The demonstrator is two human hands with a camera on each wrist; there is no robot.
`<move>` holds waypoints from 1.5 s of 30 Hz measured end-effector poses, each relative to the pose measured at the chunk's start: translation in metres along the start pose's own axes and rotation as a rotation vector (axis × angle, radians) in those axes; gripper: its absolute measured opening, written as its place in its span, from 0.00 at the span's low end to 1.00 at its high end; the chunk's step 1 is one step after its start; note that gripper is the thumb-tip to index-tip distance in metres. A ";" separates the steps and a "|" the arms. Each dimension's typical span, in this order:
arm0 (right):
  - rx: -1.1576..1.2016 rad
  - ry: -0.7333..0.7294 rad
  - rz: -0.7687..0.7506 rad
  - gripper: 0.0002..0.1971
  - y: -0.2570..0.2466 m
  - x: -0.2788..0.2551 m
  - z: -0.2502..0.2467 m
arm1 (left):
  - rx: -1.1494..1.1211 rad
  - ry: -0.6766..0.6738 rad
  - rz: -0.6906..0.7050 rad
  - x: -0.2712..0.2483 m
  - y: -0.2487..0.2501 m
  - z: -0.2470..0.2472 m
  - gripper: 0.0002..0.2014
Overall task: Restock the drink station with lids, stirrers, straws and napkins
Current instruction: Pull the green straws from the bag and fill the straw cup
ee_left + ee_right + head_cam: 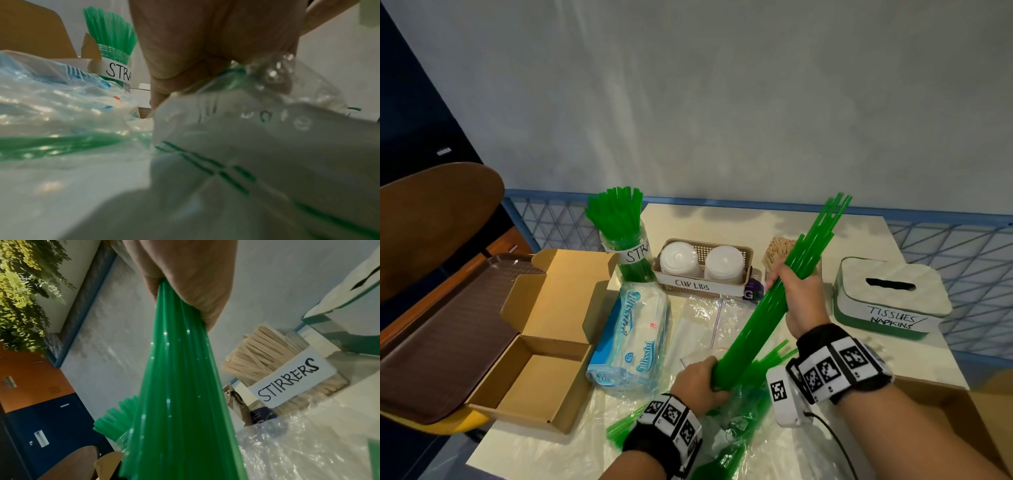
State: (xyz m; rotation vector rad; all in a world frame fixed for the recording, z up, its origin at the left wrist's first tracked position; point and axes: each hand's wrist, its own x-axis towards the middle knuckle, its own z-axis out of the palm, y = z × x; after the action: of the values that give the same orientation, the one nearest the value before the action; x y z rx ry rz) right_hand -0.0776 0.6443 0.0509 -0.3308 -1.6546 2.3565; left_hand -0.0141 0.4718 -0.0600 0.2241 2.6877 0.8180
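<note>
While the right hand point(799, 296) fingers clutch tilted straws point(767, 301), left hand point(697, 383) fingers clamp their base.

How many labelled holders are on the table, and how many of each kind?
Clear straw jar with green straws: 1
Beige mesh cup-lid basket: 1
Clear stirrer jar with wooden sticks: 1
White-and-green tissue box: 1
Total: 4

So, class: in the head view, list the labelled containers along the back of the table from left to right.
Straws jar → cup lids basket → stirrers holder, partly hidden behind the held straws → tissues/napkins box.
</note>
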 end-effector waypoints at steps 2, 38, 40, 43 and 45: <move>-0.015 0.016 0.010 0.12 0.000 0.001 -0.003 | 0.012 -0.013 -0.009 0.000 -0.002 -0.001 0.19; 0.036 -0.316 -0.341 0.07 -0.091 -0.028 0.083 | -1.663 -0.279 -0.359 0.007 0.042 -0.134 0.30; -0.001 -0.353 -0.331 0.07 -0.088 -0.028 0.093 | -1.689 -0.286 -0.329 0.009 0.039 -0.143 0.31; -0.015 -0.368 -0.295 0.05 -0.081 -0.024 0.114 | -1.714 -0.306 -0.302 0.014 0.034 -0.158 0.34; -0.012 -0.362 -0.262 0.03 -0.076 -0.020 0.128 | -1.717 -0.309 -0.291 0.018 0.030 -0.167 0.35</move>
State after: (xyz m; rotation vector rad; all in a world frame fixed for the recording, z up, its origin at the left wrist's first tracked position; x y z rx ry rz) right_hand -0.0945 0.5489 0.1659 0.3132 -1.7344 2.3018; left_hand -0.0878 0.4150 0.0827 -0.3988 0.9698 2.2476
